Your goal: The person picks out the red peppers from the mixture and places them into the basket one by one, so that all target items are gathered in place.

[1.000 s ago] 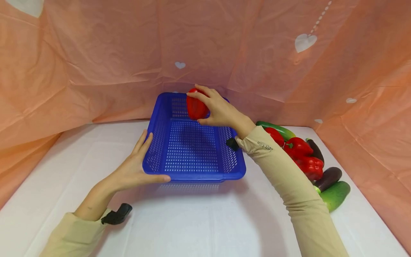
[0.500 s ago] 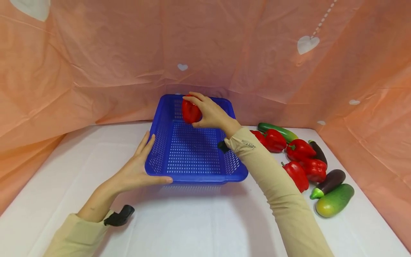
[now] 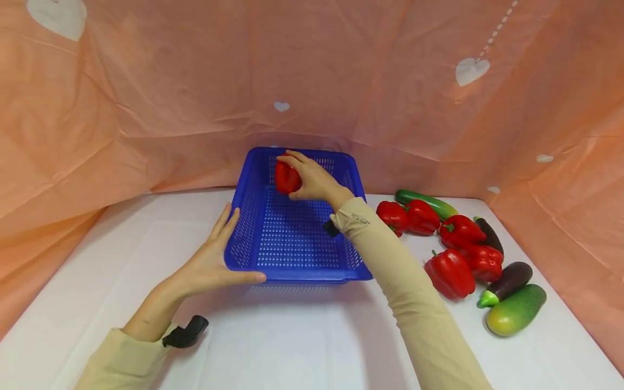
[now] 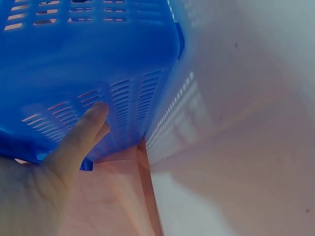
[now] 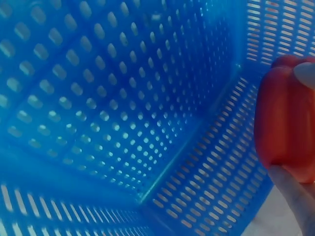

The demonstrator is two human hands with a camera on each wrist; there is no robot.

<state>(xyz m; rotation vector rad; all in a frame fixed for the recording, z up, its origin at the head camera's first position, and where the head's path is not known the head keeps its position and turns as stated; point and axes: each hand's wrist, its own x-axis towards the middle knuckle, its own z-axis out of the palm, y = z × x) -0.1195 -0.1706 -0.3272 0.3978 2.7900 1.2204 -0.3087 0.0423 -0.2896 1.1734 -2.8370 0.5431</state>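
A blue perforated plastic basket (image 3: pixel 302 275) stands at the back middle of the table in the head view. Inside its far part, my right hand (image 3: pixel 312 181) grips a red bell pepper (image 3: pixel 286 179) between thumb and fingers. In the right wrist view, the pepper (image 5: pixel 283 120) hangs inside the basket near a slotted wall, above the basket's perforated floor (image 5: pixel 118 93). My left hand (image 3: pixel 209 265) spreads around the near left corner, fingers straight along the left side and thumb along the front rim. From the left wrist, fingers (image 4: pixel 96 118) lie against the slotted outer wall.
Right of the basket lie several red bell peppers (image 3: pixel 449 273), a cucumber (image 3: pixel 429 203), two eggplants (image 3: pixel 512 277) and a plump green-yellow vegetable (image 3: pixel 518 310). An orange cloth (image 3: pixel 312 70) with white hearts hangs behind the white table (image 3: pixel 292 341).
My right hand has moved slightly left and down with the pepper, deeper into the basket. The left hand keeps its place at the corner. More of the vegetables on the right show now.
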